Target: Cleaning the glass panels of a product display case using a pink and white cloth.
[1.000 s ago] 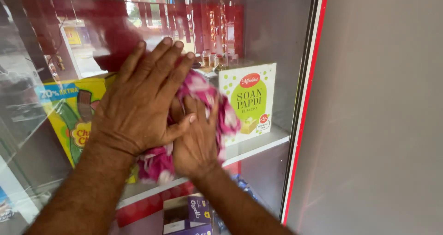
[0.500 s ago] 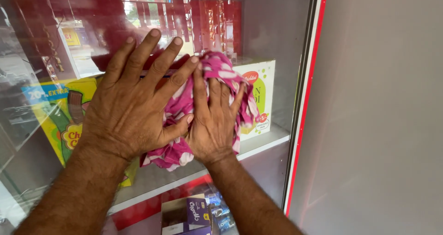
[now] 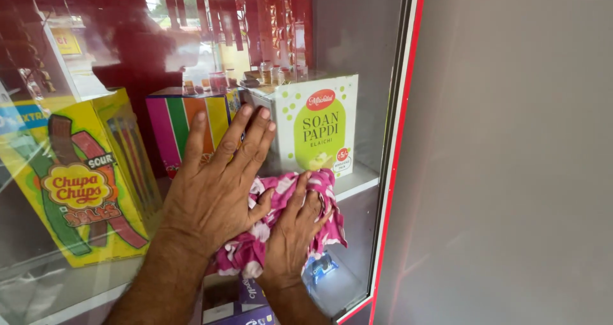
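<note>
We press a pink-and-white cloth (image 3: 300, 216) flat against the glass front (image 3: 357, 37) of a display cabinet. Our right hand (image 3: 295, 232) lies spread on the cloth, fingers open and pinning it; our left hand (image 3: 214, 188) lies flat and open over the cloth's left part, fingertips reaching up onto the pane. Both palms bear on it, so the cloth stays put against the upright surface. Behind the glass, above the right hand, stands a white-and-green sweet box (image 3: 316, 130); left of the left hand, a yellow candy box (image 3: 76, 178). The red frame edge (image 3: 393, 172) bounds the pane to the right.
</note>
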